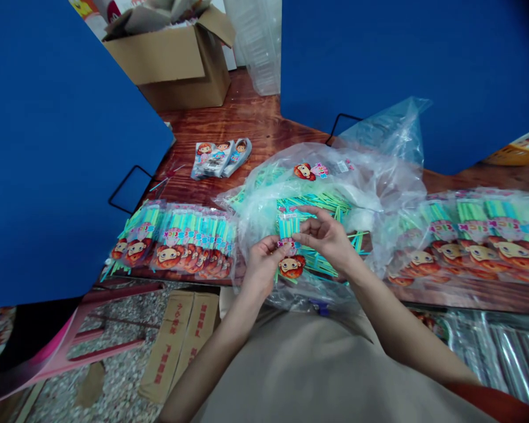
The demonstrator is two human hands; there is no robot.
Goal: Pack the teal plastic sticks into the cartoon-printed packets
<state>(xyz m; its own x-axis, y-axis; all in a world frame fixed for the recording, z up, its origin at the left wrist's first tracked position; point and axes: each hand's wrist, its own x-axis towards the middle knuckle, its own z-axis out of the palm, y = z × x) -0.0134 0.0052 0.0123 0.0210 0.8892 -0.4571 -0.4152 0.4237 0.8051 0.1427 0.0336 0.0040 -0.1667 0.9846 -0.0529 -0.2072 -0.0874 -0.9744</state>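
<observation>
My left hand [263,261] grips the lower part of a small clear packet of green sticks [290,247] with a cartoon face card. My right hand [326,235] pinches the packet's top, where the stick ends show. Both hands hover over a big clear plastic bag [357,176] full of loose green and teal sticks at the table's near edge. A row of filled packets [176,241] lies to the left. Another row of filled packets [467,235] lies to the right.
Three flat empty cartoon packets [220,157] lie farther back on the wooden table [255,126]. An open cardboard box [176,56] and a stack of clear sleeves [260,44] stand at the back. Flattened cardboard [180,341] lies on the floor below left.
</observation>
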